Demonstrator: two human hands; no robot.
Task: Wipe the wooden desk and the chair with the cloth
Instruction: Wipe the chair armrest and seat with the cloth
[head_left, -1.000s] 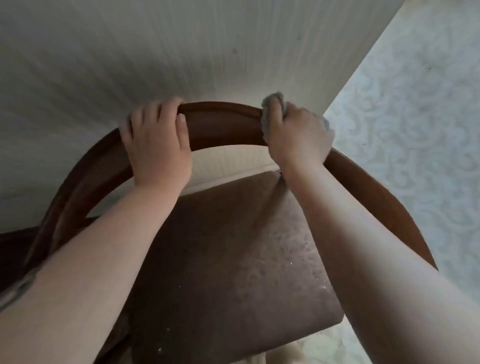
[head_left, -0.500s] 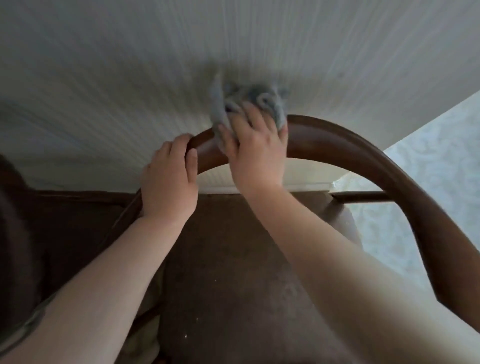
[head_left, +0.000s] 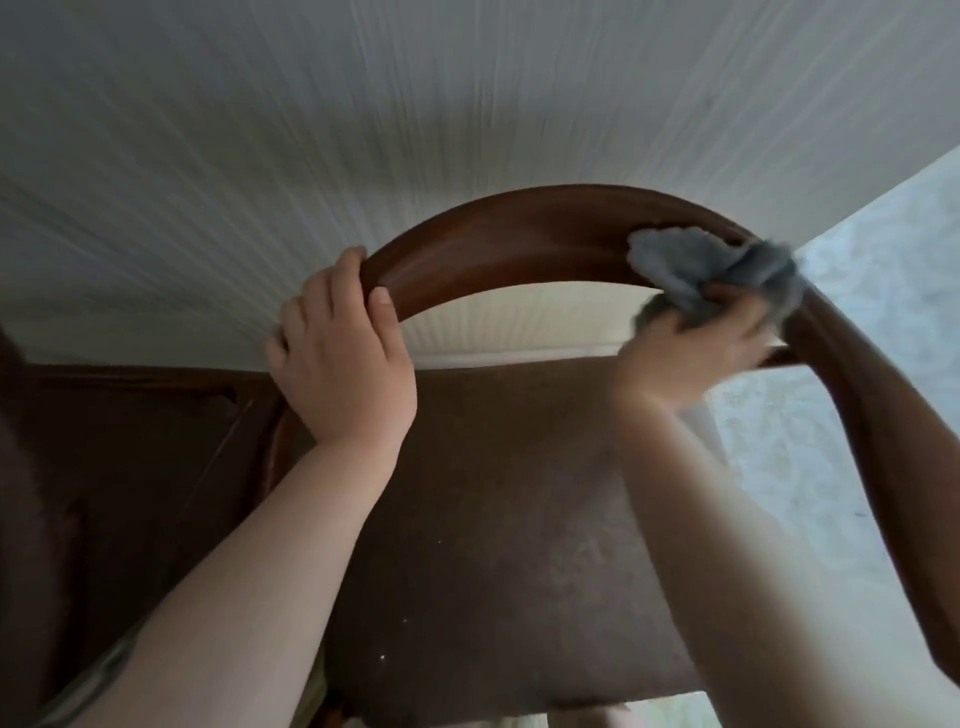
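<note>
I look down over a chair with a curved dark wooden backrest (head_left: 519, 234) and a brown padded seat (head_left: 493, 545). My left hand (head_left: 343, 358) grips the left part of the backrest, thumb on the near face. My right hand (head_left: 691, 353), blurred by motion, holds a crumpled grey cloth (head_left: 711, 270) against the inner face of the backrest on its right side. The desk is not clearly in view.
A pale ribbed wall (head_left: 415, 104) stands right behind the chair. Dark wooden furniture (head_left: 130, 467) sits at the left, close to the seat. A light patterned floor (head_left: 857, 338) shows at the right.
My right hand has carried the cloth from the top middle of the backrest rightwards along the curve to its inner face. My left hand keeps its grip on the backrest. The view has shifted.
</note>
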